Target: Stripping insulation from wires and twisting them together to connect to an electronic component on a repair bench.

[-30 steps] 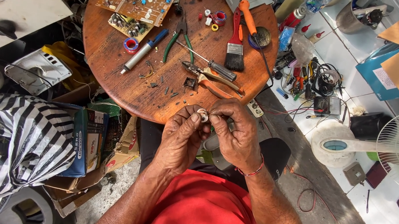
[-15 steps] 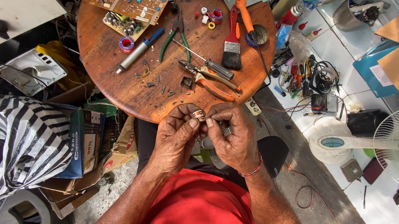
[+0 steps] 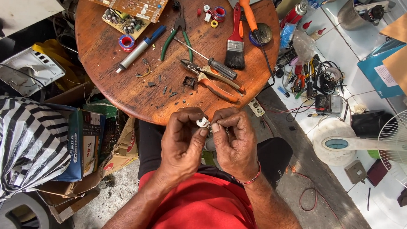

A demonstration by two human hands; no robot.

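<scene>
My left hand (image 3: 181,143) and my right hand (image 3: 235,142) meet just below the near edge of the round wooden table (image 3: 123,87). Between the fingertips of both hands sits a small white and metal part (image 3: 203,123). Its underside is hidden by my fingers. On the table in front of my hands lie orange-handled pliers (image 3: 213,83), a dark-handled screwdriver (image 3: 212,61) and a small black component (image 3: 189,82).
Further up the table are green-handled pliers (image 3: 175,36), a paintbrush (image 3: 235,45), a grey and blue pen-shaped tool (image 3: 140,48), tape rolls and circuit boards (image 3: 133,3). A striped bag (image 3: 22,144) and boxes stand at left; tangled cables and a white fan (image 3: 383,143) at right.
Both hands have stayed together on the small part, shifting slightly as the fingers turn it. The view has drifted a little; the things on the table have not moved.
</scene>
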